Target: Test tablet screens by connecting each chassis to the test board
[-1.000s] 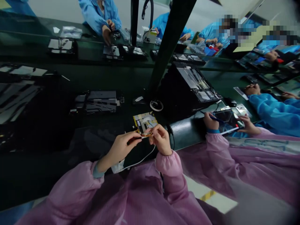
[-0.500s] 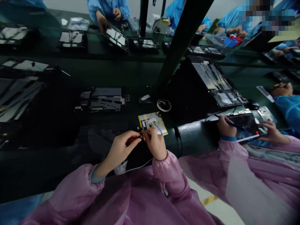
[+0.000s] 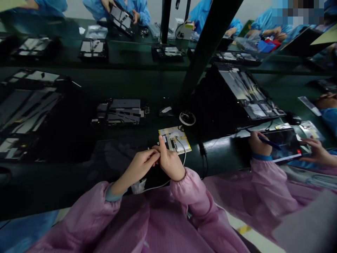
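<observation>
Left hand [image 3: 143,161] and right hand [image 3: 170,163] met at the fingers, any held part hidden; yellow-edged panel [image 3: 170,133] lay just beyond, toward the bench [image 3: 223,149]'s front edge, where right hand snagging the white cable [image 3: 185,154] could drag it.

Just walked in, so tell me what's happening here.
The left hand and right hand meet by the near edge of a yellow-edged panel on the bench; anything held is hidden. Right of them, a co-worker holds a slim blue tool over a dark screen. Across, another person holds up a flat unit.
</observation>
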A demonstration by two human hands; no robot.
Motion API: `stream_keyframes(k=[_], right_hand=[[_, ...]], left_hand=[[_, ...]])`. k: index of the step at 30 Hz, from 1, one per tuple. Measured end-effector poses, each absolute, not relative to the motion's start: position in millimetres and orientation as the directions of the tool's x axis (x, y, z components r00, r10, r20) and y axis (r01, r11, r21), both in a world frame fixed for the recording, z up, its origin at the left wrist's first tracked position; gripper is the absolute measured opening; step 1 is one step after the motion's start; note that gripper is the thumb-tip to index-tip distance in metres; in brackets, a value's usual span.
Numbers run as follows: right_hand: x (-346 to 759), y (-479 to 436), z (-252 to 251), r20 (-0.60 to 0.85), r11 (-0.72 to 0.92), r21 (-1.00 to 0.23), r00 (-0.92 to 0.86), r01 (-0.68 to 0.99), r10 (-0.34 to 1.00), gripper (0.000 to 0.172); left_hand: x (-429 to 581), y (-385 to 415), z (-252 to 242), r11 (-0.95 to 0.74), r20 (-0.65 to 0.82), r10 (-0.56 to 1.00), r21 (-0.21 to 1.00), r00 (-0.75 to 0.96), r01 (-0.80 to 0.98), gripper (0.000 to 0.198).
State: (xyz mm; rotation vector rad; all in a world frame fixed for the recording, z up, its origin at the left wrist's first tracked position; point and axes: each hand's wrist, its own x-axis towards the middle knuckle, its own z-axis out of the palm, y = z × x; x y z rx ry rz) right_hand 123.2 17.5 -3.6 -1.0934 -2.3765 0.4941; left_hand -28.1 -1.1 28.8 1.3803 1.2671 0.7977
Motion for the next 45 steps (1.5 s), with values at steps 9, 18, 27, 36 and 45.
stream_keyframes(k=[9,18,27,36,45], right_hand=[[134.2,19.3,9.4,0.178,0.519,-0.719,-0.600,0.462,0.780,0.060],[149.2,25.2,9.1,0.098,0.278,-0.904,-0.477,0.325,0.874,0.017],[159.7,24.3,-5.8,0.134,0.281,-0.905,-0.412,0.320,0.901,0.023],[160.7,21.4,-16.8,0.183,0.334,-0.866,-0.385,0.372,0.904,0.013],[160.1,19.3,-16.0,0.178,0.322,-0.883,-0.391,0.342,0.903,0.012]], left_hand=[[-37.6,-4.5,19.5,-0.039,-0.050,0.975,0.920,0.215,0.389,0.016],[-37.5,-9.8,21.8,-0.041,-0.017,0.978,0.961,0.206,0.274,0.021],[-28.7,-9.7,16.9,-0.216,0.080,0.955,0.848,0.285,0.484,0.018],[-27.5,-9.2,7.6,-0.261,0.125,0.958,0.756,0.260,0.601,0.012],[-26.3,-11.4,10.2,-0.218,0.104,0.971,0.748,0.213,0.627,0.006]])
